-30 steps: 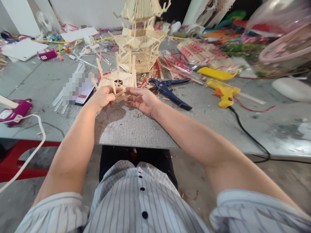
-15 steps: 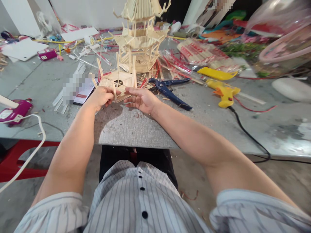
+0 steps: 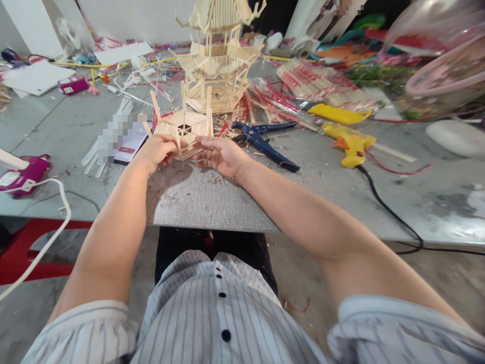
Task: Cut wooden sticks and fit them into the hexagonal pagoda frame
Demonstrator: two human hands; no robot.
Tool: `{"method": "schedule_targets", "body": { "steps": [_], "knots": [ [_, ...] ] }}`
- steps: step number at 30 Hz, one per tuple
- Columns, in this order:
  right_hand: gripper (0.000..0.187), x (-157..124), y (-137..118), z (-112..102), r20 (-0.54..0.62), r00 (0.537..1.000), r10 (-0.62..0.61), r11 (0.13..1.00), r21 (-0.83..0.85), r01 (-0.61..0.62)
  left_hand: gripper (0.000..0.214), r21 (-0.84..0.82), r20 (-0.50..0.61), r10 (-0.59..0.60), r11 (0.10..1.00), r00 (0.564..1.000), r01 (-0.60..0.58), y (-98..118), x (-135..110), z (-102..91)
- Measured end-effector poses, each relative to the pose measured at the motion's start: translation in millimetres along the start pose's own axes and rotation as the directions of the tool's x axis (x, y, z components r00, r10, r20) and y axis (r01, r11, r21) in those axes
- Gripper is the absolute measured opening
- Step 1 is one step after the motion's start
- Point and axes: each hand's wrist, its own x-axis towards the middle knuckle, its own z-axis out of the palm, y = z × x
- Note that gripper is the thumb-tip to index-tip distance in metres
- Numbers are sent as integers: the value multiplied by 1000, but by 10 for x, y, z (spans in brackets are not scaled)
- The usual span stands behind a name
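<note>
A low hexagonal frame of pale wooden sticks [image 3: 187, 119], with upright posts around its edge, sits on the table in front of me. My left hand [image 3: 161, 151] is closed at its front left, thumb and fingers pinching around a short upright post [image 3: 178, 140]. On the frame's front right side, my right hand [image 3: 222, 154] has its fingers stretched out, the tips touching or very close to the edge. Whether the right fingertips grip anything is hidden. Behind the frame stands a taller tiered pagoda model [image 3: 217, 65] of the same sticks.
Blue-handled cutters [image 3: 261, 144] lie right of my right hand. Farther right are a yellow glue gun [image 3: 350, 144] with a black cord and a yellow-handled tool [image 3: 339, 114]. A phone [image 3: 132, 144] and clear glue sticks [image 3: 93, 156] lie left. Packaged sticks [image 3: 314, 83] sit behind.
Almost nothing differs. Both hands stay at the front of the stick frame in nearly the same pose, and the view has shifted very slightly.
</note>
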Motion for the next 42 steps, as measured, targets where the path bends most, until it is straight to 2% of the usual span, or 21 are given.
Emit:
{"method": "schedule_targets", "body": {
  "steps": [14,23,27,36,42],
  "knots": [
    [11,29,19,-34,15,1000,-14,1000,-7,14,30,-64,-19,6,998,1000,-8,-28,39,0],
    [10,-3,-12,-1,7,1000,8,1000,-7,-8,25,16,41,11,1000,999,-11,35,-3,11],
    [12,-9,-9,13,6,1000,4,1000,-5,-4,16,40,22,31,999,999,-32,29,-3,20],
    [17,8,34,0,34,999,-4,1000,-30,5,14,67,-2,53,996,999,-53,-47,40,27],
    [18,-27,37,44,-19,1000,-12,1000,-15,11,11,56,2,77,995,997,-77,-34,39,44]
  ]
}}
